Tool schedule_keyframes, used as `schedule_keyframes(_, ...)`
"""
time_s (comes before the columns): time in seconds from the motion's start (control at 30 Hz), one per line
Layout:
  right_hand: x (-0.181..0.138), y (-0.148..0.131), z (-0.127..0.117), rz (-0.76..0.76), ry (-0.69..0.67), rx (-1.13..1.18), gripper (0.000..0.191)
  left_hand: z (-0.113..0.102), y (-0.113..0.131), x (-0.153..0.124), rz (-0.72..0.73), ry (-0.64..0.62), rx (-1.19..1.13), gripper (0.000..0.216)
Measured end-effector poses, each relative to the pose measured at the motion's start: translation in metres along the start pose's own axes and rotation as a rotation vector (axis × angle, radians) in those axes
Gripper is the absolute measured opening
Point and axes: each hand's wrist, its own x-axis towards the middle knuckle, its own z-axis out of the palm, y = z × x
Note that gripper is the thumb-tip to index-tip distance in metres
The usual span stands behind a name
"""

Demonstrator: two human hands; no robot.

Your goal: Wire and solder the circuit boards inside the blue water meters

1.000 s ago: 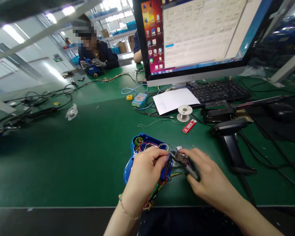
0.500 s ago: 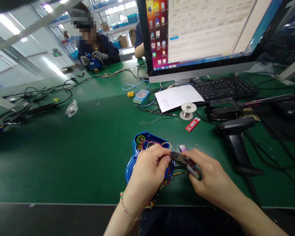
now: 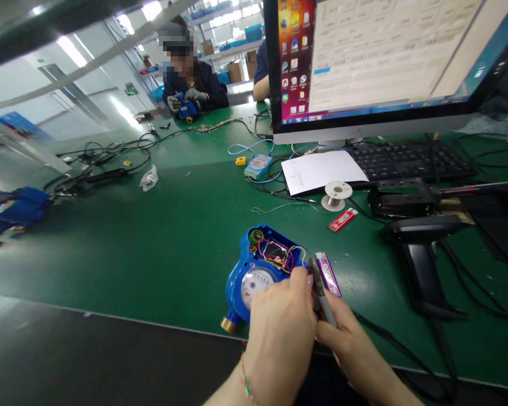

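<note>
A blue water meter (image 3: 235, 282) with a round dial and a brass pipe end lies near the table's front edge. Its upper compartment is uncovered and shows thin coloured wires (image 3: 294, 254) around a small board. My left hand (image 3: 281, 324) covers the meter's right side, thumb and fingers pinched together; whatever lies between them is hidden. In my right hand (image 3: 347, 332) are cutting pliers (image 3: 327, 307) with grey handles, their jaws up against my left fingertips. Just beyond the pliers lies a purple lighter (image 3: 328, 274).
To the right stand a barcode scanner (image 3: 423, 270) and cables. Farther back are a red lighter (image 3: 342, 220), a solder spool (image 3: 336, 196), paper (image 3: 322, 171), a keyboard (image 3: 406, 160) and a monitor (image 3: 355, 132). Across the table, a gloved person (image 3: 198, 84) holds a blue device.
My hands have shifted right and down relative to the meter, uncovering its dial and brass end. The pliers have turned more upright. The whole view has swung to the left.
</note>
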Motion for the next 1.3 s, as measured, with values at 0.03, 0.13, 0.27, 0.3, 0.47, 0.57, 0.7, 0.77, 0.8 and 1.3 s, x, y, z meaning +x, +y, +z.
schedule_keyframes(0.03,-0.005,0.003,0.001,0.042,-0.014,0.094,0.022,0.005,0.003,-0.005,-0.058,-0.048,-0.083,0.024)
schedule_keyframes(0.13,-0.02,0.014,-0.005,0.131,-0.029,0.223,0.026,0.02,0.01,-0.012,-0.177,-0.116,-0.481,0.028)
schedule_keyframes(0.27,-0.031,0.015,-0.014,0.147,-0.009,0.269,0.022,0.044,0.018,-0.01,-0.371,-0.118,-1.275,0.036)
schedule_keyframes(0.3,-0.032,0.013,-0.014,0.163,-0.013,0.302,0.025,0.049,0.021,-0.008,-0.43,-0.062,-1.431,0.037)
schedule_keyframes(0.47,-0.037,0.004,-0.001,0.27,0.059,0.562,0.041,0.061,0.034,-0.003,-0.555,0.192,-1.675,0.041)
schedule_keyframes(0.57,-0.035,0.01,0.005,0.298,0.169,0.753,0.032,0.063,0.036,0.0,-0.554,0.245,-1.755,0.041)
schedule_keyframes(0.7,-0.033,0.02,0.004,0.288,0.305,0.935,0.017,0.065,0.035,0.002,-0.492,0.274,-1.85,0.039)
schedule_keyframes(0.77,-0.035,0.022,0.001,0.3,0.239,0.874,0.023,0.066,0.035,0.002,-0.471,0.268,-1.853,0.04)
schedule_keyframes(0.8,-0.037,0.023,-0.001,0.31,0.19,0.826,0.027,0.066,0.035,0.002,-0.463,0.258,-1.852,0.04)
schedule_keyframes(1.3,0.034,-0.053,-0.126,-0.077,0.343,-0.763,0.044,0.023,0.007,-0.029,-0.203,0.024,-1.527,0.035)
